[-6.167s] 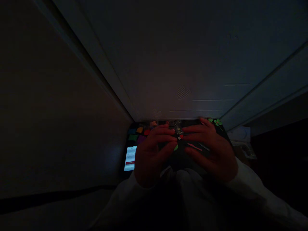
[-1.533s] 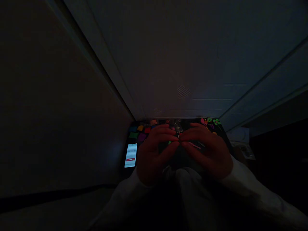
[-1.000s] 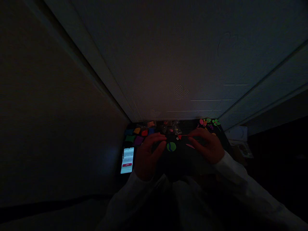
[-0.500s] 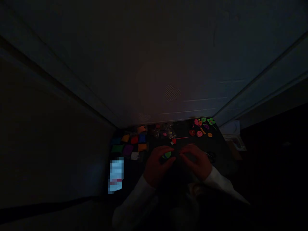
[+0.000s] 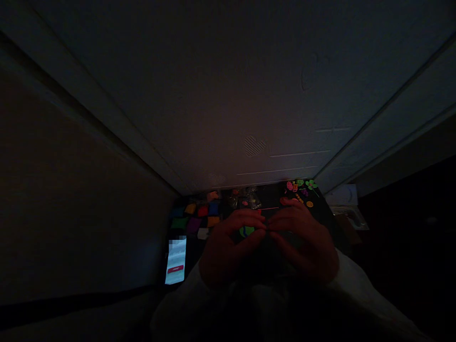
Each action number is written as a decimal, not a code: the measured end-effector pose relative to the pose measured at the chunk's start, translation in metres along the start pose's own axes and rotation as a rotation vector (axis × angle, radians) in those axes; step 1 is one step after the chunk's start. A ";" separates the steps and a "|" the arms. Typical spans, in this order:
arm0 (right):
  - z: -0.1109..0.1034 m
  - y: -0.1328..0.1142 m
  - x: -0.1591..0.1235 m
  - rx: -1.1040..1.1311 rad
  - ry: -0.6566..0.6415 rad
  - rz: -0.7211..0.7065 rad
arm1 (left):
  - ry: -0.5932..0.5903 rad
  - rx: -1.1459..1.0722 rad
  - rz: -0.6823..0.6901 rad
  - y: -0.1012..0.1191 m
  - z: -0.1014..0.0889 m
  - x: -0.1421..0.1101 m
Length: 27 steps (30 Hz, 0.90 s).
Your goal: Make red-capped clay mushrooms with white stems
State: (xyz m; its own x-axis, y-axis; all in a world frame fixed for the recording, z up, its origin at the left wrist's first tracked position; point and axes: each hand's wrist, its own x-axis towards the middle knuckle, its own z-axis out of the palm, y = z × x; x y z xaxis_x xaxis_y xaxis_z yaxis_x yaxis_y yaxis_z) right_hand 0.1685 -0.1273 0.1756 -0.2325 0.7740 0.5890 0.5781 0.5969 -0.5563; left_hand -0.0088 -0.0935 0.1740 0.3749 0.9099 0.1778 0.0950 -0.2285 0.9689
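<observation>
The scene is very dark. My left hand (image 5: 228,249) is curled, its thumb and fingertips pinched together. Facing it, my right hand (image 5: 308,242) is also pinched, with its fingertips almost touching the left ones. Whatever lies between the fingertips is too small and dim to make out. Through the loop of my left thumb and fingers shows a green piece with a blue strip (image 5: 246,231); whether it is held or lies on the table I cannot tell. A thin reddish stick (image 5: 269,208) lies just beyond my hands, beside a red bit mostly hidden by my left fingers.
Packs of coloured clay (image 5: 194,224) lie in rows at the left, above a lit phone (image 5: 175,261). Clear bags (image 5: 252,199) lie along the wall (image 5: 213,118). Small colourful figures, among them a green flower (image 5: 311,184), stand at the back right, near a white box (image 5: 344,195).
My hands have come closer together and nearer to the camera, the fingertips meeting. The view has tilted slightly, and my right hand now covers part of the small figures.
</observation>
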 end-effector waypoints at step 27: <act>-0.004 -0.010 0.015 -0.092 0.026 -0.140 | 0.088 -0.165 -0.018 0.009 0.000 -0.002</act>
State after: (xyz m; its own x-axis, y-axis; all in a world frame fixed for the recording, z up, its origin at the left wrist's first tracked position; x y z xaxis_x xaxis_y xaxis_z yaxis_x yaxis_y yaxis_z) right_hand 0.1629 -0.1221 0.1925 -0.2957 0.6783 0.6727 0.6107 0.6757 -0.4129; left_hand -0.0086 -0.0980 0.1826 0.2921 0.9416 0.1675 -0.0542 -0.1586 0.9859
